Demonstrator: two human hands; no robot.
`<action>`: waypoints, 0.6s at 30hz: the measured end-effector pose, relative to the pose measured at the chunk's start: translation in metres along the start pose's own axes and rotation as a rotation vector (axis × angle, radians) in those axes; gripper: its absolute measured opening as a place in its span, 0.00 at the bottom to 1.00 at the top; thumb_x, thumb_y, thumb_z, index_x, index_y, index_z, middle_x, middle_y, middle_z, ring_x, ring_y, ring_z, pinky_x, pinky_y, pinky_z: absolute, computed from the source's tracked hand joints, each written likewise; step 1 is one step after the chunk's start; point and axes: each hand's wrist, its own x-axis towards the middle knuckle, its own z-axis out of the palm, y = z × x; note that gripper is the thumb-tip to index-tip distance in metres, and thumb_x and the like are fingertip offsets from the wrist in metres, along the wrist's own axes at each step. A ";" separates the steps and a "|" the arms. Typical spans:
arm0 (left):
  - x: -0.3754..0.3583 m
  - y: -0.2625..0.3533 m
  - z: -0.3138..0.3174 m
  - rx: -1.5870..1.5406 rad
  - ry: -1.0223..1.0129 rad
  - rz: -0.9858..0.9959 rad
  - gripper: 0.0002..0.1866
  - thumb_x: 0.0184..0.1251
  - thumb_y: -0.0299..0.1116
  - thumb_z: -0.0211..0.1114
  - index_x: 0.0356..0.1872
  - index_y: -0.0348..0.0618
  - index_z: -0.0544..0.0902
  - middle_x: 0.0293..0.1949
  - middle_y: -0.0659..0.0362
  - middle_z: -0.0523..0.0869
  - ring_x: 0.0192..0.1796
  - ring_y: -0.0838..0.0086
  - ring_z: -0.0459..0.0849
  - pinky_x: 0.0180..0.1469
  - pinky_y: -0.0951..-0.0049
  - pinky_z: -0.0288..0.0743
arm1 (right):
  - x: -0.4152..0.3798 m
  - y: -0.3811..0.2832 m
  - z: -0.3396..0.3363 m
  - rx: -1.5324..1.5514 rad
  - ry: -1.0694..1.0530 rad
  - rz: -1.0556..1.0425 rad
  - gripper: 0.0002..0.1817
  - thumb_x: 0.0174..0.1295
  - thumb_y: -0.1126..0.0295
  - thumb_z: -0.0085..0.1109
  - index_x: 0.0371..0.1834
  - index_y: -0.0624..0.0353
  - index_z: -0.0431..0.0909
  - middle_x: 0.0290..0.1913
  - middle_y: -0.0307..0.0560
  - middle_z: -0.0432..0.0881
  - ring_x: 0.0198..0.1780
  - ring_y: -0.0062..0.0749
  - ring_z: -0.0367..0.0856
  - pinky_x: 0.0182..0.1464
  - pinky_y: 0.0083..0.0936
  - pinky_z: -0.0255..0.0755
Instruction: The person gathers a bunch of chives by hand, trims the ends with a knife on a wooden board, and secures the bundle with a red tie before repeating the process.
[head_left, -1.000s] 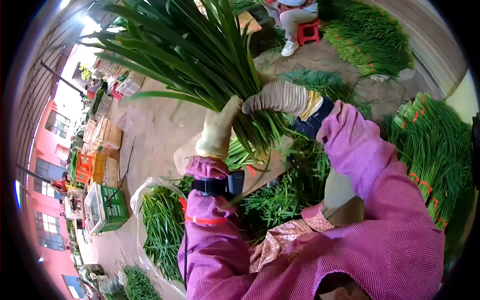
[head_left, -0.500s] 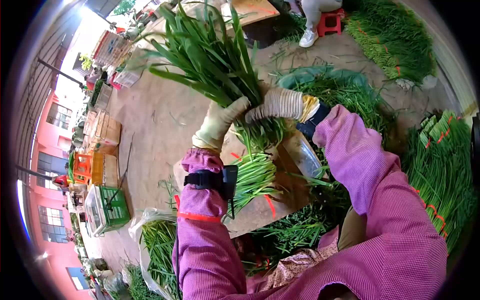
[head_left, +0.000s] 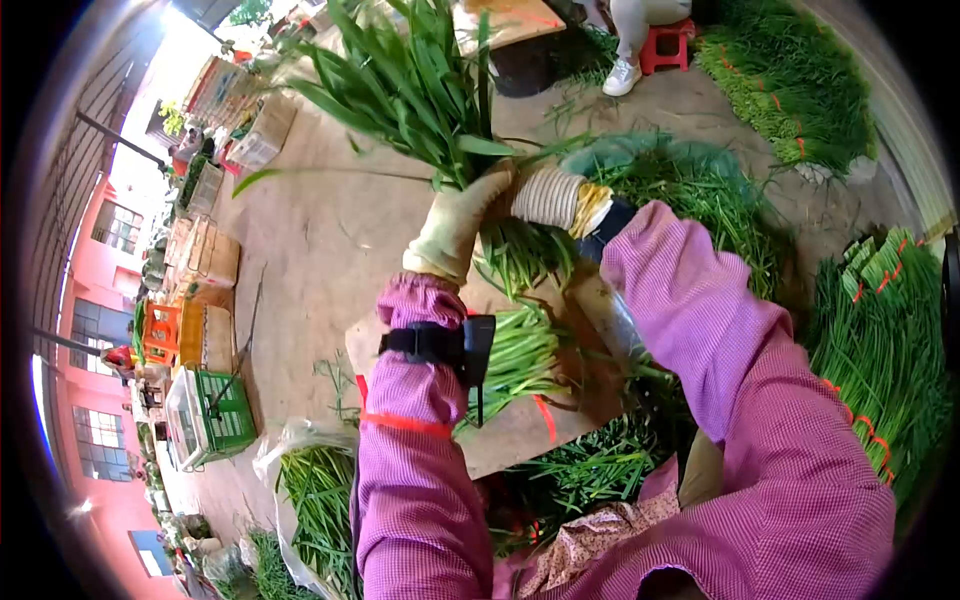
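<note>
My gloved left hand (head_left: 455,222) is wrapped round a bunch of garlic chives (head_left: 420,105), its broad green leaves fanning up and away from me. My gloved right hand (head_left: 535,197) closes on the same bunch from the right, its fingers partly hidden. Stalk ends (head_left: 525,255) hang below the hands. Under them, another bundle of chives (head_left: 510,350) lies on a board (head_left: 500,440), pale stalks showing, with a red tie strip (head_left: 547,418) beside it. One long leaf (head_left: 300,172) sticks out to the left.
Loose greens (head_left: 680,190) heap behind my right arm. Tied bundles (head_left: 880,350) lie at the right, with more (head_left: 785,80) at the far right. A plastic bag of greens (head_left: 310,500) stands lower left, near a green crate (head_left: 232,415). Another person's leg (head_left: 630,45) is beside a red stool (head_left: 667,46).
Both hands have shifted with the bunch, the left slightly right and up, the right closer to the left. The leaves swing more upright, and a long leaf now sticks out leftward.
</note>
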 end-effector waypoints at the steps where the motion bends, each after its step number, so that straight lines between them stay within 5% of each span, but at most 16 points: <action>1: 0.000 0.007 0.007 -0.021 -0.008 0.049 0.16 0.61 0.25 0.66 0.51 0.39 0.79 0.44 0.62 0.84 0.45 0.78 0.81 0.46 0.76 0.77 | 0.005 0.001 -0.008 -0.012 -0.042 0.017 0.23 0.65 0.52 0.50 0.58 0.50 0.74 0.55 0.42 0.81 0.58 0.33 0.75 0.66 0.30 0.65; 3: -0.010 0.017 0.012 -0.031 0.003 0.005 0.16 0.61 0.25 0.66 0.51 0.39 0.79 0.45 0.62 0.83 0.45 0.77 0.81 0.47 0.76 0.77 | 0.003 -0.003 -0.005 0.008 -0.160 0.071 0.20 0.64 0.53 0.50 0.55 0.50 0.76 0.53 0.42 0.82 0.57 0.33 0.75 0.64 0.31 0.65; 4: -0.012 0.026 0.013 -0.038 0.012 -0.013 0.17 0.60 0.24 0.66 0.51 0.39 0.79 0.45 0.61 0.83 0.46 0.76 0.81 0.47 0.76 0.77 | 0.007 0.001 -0.004 0.016 0.017 -0.177 0.21 0.63 0.52 0.51 0.53 0.51 0.77 0.50 0.44 0.83 0.53 0.37 0.78 0.60 0.33 0.70; 6: -0.019 0.037 0.012 -0.034 -0.080 -0.005 0.17 0.61 0.24 0.65 0.52 0.39 0.79 0.47 0.60 0.83 0.48 0.74 0.81 0.49 0.75 0.77 | 0.002 0.002 -0.005 -0.095 0.002 0.011 0.23 0.60 0.51 0.56 0.52 0.53 0.77 0.47 0.48 0.83 0.46 0.43 0.81 0.53 0.36 0.75; 7: -0.025 0.042 0.015 0.007 -0.132 0.166 0.16 0.62 0.25 0.65 0.52 0.39 0.79 0.48 0.59 0.83 0.49 0.74 0.81 0.50 0.75 0.77 | -0.001 0.001 -0.009 -0.101 0.007 0.014 0.23 0.60 0.51 0.56 0.52 0.53 0.77 0.47 0.48 0.83 0.46 0.43 0.81 0.53 0.36 0.75; 9: -0.033 0.061 0.020 0.286 -0.116 0.341 0.15 0.64 0.28 0.64 0.52 0.36 0.79 0.50 0.58 0.83 0.50 0.73 0.80 0.55 0.74 0.73 | -0.007 -0.007 -0.016 0.334 0.427 -0.146 0.24 0.56 0.53 0.62 0.51 0.57 0.76 0.43 0.52 0.84 0.43 0.48 0.83 0.48 0.38 0.78; 10: -0.061 0.090 0.039 0.136 -0.119 0.157 0.14 0.66 0.29 0.62 0.50 0.34 0.80 0.50 0.56 0.83 0.51 0.71 0.79 0.56 0.75 0.70 | -0.016 -0.021 -0.029 0.328 0.430 -0.146 0.24 0.56 0.53 0.62 0.51 0.57 0.76 0.43 0.52 0.84 0.43 0.48 0.83 0.48 0.38 0.78; 12: -0.096 0.107 0.050 0.338 -0.174 0.368 0.13 0.69 0.29 0.60 0.51 0.34 0.79 0.50 0.55 0.82 0.51 0.68 0.79 0.56 0.76 0.69 | -0.047 -0.069 -0.073 0.104 0.447 -0.009 0.23 0.54 0.59 0.65 0.51 0.59 0.75 0.40 0.55 0.84 0.45 0.48 0.83 0.49 0.36 0.78; 14: -0.129 0.116 0.055 0.168 -0.170 0.248 0.12 0.72 0.28 0.56 0.51 0.35 0.79 0.50 0.54 0.82 0.52 0.65 0.79 0.58 0.74 0.69 | -0.063 -0.096 -0.080 0.381 0.529 -0.039 0.22 0.55 0.61 0.64 0.50 0.59 0.75 0.38 0.53 0.84 0.44 0.43 0.85 0.47 0.35 0.79; 16: -0.165 0.102 0.041 0.201 -0.229 0.421 0.26 0.68 0.40 0.59 0.65 0.42 0.70 0.65 0.54 0.73 0.68 0.61 0.68 0.71 0.53 0.59 | -0.099 -0.138 -0.096 0.529 0.553 -0.066 0.20 0.52 0.68 0.69 0.48 0.63 0.77 0.40 0.48 0.85 0.40 0.33 0.83 0.44 0.32 0.78; 17: -0.197 0.093 0.044 -0.316 -0.219 0.333 0.28 0.69 0.42 0.56 0.67 0.43 0.68 0.67 0.53 0.71 0.71 0.56 0.64 0.74 0.44 0.50 | -0.112 -0.152 -0.096 0.655 0.474 -0.036 0.18 0.52 0.70 0.68 0.46 0.62 0.78 0.42 0.49 0.85 0.43 0.37 0.84 0.45 0.32 0.78; 18: -0.224 0.082 0.035 -0.356 -0.168 0.385 0.27 0.70 0.43 0.53 0.68 0.44 0.68 0.68 0.53 0.70 0.72 0.55 0.62 0.74 0.43 0.51 | -0.122 -0.175 -0.106 0.381 0.424 0.032 0.17 0.49 0.71 0.70 0.43 0.60 0.79 0.42 0.52 0.83 0.44 0.41 0.82 0.49 0.35 0.76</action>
